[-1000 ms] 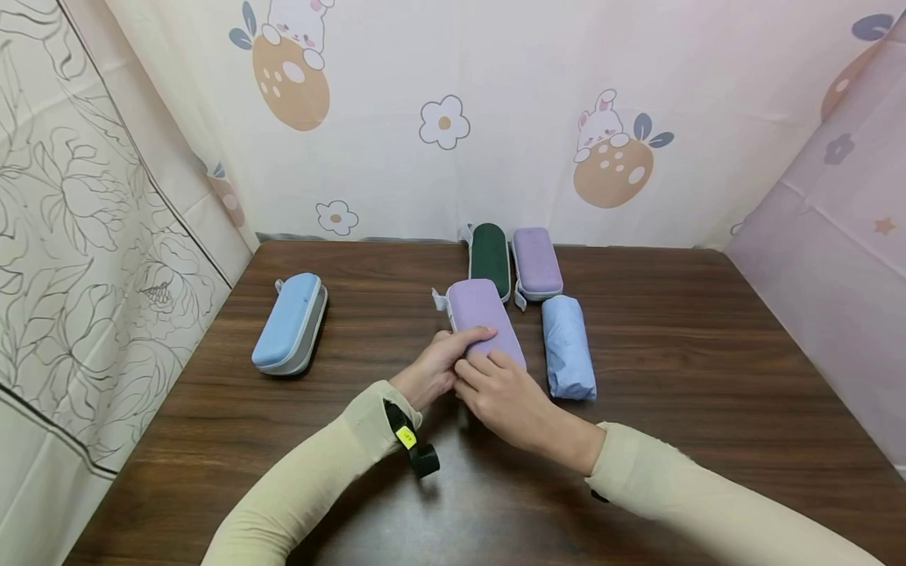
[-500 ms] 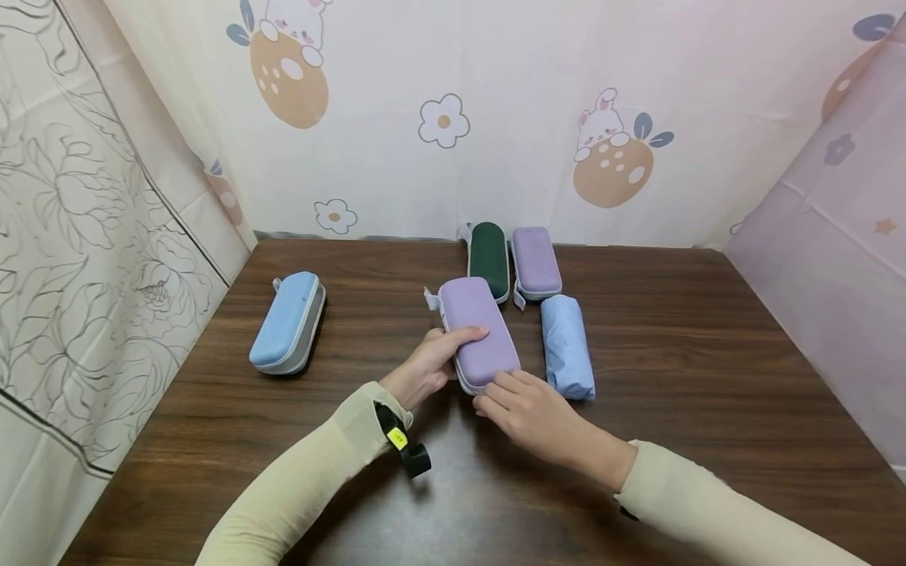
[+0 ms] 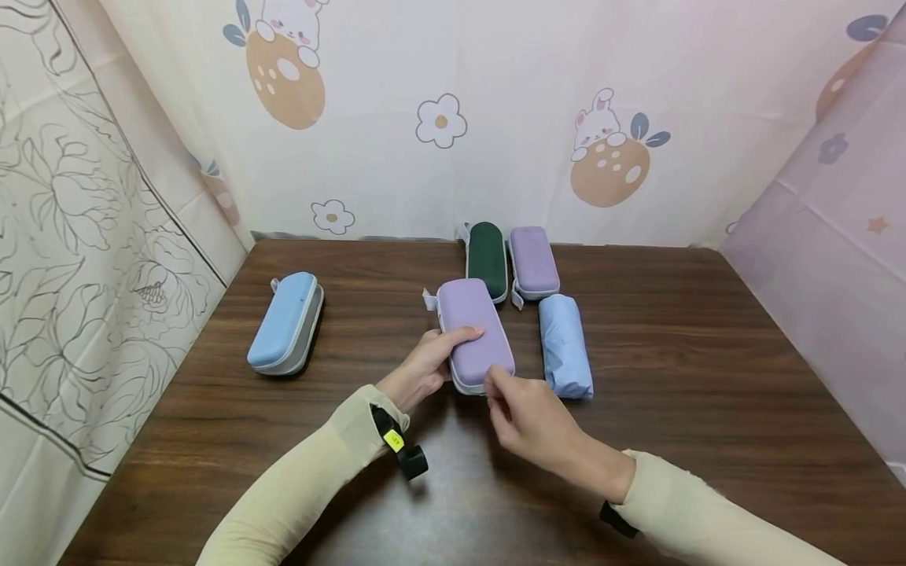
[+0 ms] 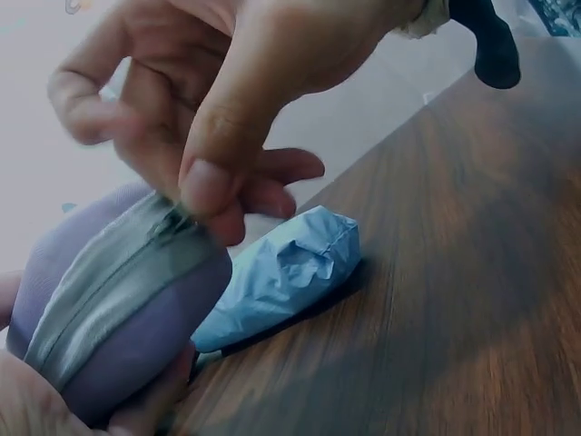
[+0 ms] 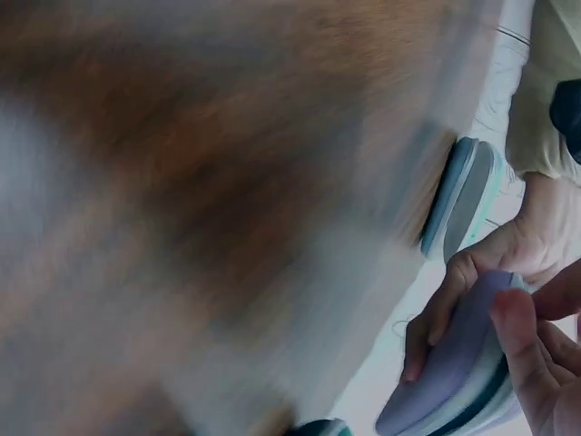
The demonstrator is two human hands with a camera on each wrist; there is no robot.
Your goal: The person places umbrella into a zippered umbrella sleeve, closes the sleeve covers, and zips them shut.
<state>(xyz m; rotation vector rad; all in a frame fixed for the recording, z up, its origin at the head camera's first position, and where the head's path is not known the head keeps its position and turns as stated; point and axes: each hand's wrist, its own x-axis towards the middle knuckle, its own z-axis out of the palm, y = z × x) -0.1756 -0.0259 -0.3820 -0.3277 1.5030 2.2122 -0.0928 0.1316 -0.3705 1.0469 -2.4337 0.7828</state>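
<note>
Table (image 3: 708,338) filled the lower part of my head view. Left hand (image 3: 423,368) gripped the lavender case (image 3: 473,321), thumb on top, just in front of the green case (image 3: 487,259). Off the green case I logged: blue case (image 3: 285,318) well left, wrapped pale-blue bundle (image 3: 565,346) front-right, purple case (image 3: 534,259) just right. Right hand (image 3: 532,415) pinched the zip (image 4: 113,275) at the lavender case's near end, thumb against fingertips.

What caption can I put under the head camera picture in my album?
Left hand holding a purple case, right hand at its near end, a green case farther back.
</note>
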